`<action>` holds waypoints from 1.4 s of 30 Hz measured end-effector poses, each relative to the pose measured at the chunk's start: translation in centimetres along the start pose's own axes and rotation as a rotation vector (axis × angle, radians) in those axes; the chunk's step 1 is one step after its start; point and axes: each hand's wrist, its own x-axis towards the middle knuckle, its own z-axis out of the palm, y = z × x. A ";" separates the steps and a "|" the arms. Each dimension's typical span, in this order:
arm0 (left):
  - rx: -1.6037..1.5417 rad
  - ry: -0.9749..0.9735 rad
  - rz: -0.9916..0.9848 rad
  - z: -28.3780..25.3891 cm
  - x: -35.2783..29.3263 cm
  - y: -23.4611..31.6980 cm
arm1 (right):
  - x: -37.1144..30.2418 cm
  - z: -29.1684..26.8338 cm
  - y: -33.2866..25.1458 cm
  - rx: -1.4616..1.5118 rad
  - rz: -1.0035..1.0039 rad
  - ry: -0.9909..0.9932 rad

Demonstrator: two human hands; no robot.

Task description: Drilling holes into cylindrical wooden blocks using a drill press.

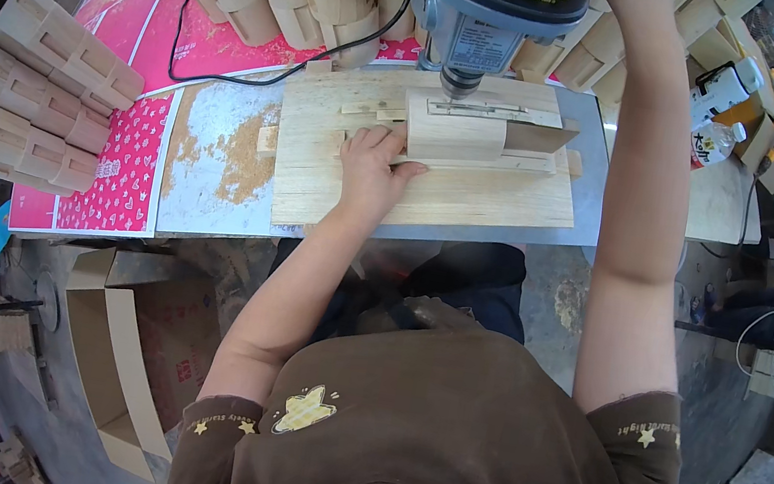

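Wooden blocks [36,90], three rows, smooth, pale, slotted, well left of the fingers. One open cardboard box [126,343], below-left of them; contents unclear. One left hand [373,167], thumb apart from fingers, touching left end of one wooden workpiece [454,138], curved, just right of fingertips, on flat grainy board [313,198]. One metal drill chuck [459,83], above-right. One bare right forearm [656,163]; right hand's fingers out of frame, can't tell. One clear bottle [714,144], orange-capped, far right.

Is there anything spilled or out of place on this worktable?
Yes: tan, uneven patches, apparently sawdust, cover part of the white table surface, left of the flat pale wooden board. They look untidy against the white.
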 end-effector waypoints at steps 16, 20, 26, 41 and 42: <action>-0.007 -0.011 -0.028 0.1 0.1 0.2 | -20.0 3.4 4.4 0.360 -0.216 0.252; -0.015 -0.013 -0.037 0.2 0.1 0.0 | -19.3 2.8 4.2 0.368 -0.215 0.245; 0.019 0.000 -0.059 0.0 -0.3 -0.3 | -10.4 -2.0 0.2 0.427 -0.022 0.182; -0.393 -0.003 -0.173 0.3 1.0 -0.6 | -18.9 1.6 8.7 -0.165 -0.263 -0.376; -0.329 -0.019 -0.116 -0.7 1.1 -0.5 | -19.6 1.1 7.8 -0.157 -0.262 -0.381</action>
